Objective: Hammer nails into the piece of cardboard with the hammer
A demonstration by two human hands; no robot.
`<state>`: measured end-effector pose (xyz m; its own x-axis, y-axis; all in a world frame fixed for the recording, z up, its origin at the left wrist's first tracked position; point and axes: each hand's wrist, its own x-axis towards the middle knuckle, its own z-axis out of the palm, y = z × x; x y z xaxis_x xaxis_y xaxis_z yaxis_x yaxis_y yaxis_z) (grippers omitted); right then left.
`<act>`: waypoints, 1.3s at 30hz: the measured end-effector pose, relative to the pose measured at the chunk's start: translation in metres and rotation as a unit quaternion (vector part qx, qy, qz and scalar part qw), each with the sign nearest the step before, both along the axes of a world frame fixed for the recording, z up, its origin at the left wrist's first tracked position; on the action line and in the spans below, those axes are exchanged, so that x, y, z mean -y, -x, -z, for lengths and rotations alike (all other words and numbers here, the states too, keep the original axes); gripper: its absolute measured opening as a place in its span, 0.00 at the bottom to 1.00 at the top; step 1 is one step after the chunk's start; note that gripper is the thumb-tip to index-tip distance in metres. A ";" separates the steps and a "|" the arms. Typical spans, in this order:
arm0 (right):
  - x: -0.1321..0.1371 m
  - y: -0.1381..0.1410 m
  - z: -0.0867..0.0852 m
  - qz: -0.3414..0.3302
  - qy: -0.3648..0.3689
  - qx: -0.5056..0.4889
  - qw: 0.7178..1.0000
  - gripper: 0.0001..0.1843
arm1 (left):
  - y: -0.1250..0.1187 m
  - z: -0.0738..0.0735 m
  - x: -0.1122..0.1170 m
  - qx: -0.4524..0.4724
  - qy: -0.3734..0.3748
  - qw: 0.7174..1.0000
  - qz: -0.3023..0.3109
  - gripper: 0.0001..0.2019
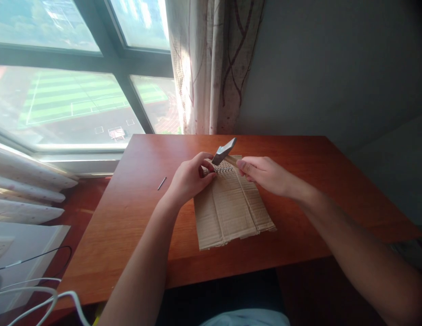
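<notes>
My right hand (265,174) grips the wooden handle of a hammer (225,150), its steel head raised just above the far end of a brown cardboard piece (231,208). Close under the head, the thumb and forefinger of my left hand (193,176) are bent together at the cardboard's far left edge. What they pinch is too small and hidden to make out. Beside those fingertips runs a row of small dark nails (226,170), with rows of dots or holes behind it. A thin metal rod, perhaps a large nail (162,183), lies left of my left hand.
The cardboard lies on a reddish-brown wooden table (136,235). Behind it hang a patterned curtain (204,68) and a grey wall (316,68); a window (71,99) is at left. White cables (54,294) loop near the table's lower left corner.
</notes>
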<state>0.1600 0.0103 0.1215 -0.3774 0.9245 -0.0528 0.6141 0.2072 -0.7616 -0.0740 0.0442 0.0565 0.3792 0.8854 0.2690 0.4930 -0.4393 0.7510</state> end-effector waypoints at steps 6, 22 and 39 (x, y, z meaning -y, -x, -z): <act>0.004 -0.019 0.008 0.157 -0.141 -0.122 0.970 0.24 | 0.000 -0.002 0.002 -0.021 -0.012 1.000 0.000 0.15; 0.003 -0.048 0.036 0.287 -0.265 -0.400 0.829 0.29 | 0.070 -0.012 -0.016 -0.149 -0.023 0.939 -0.310 0.11; 0.004 -0.051 0.041 0.284 -0.277 -0.404 0.825 0.29 | 0.090 0.003 -0.025 -0.406 0.221 0.854 -0.237 0.08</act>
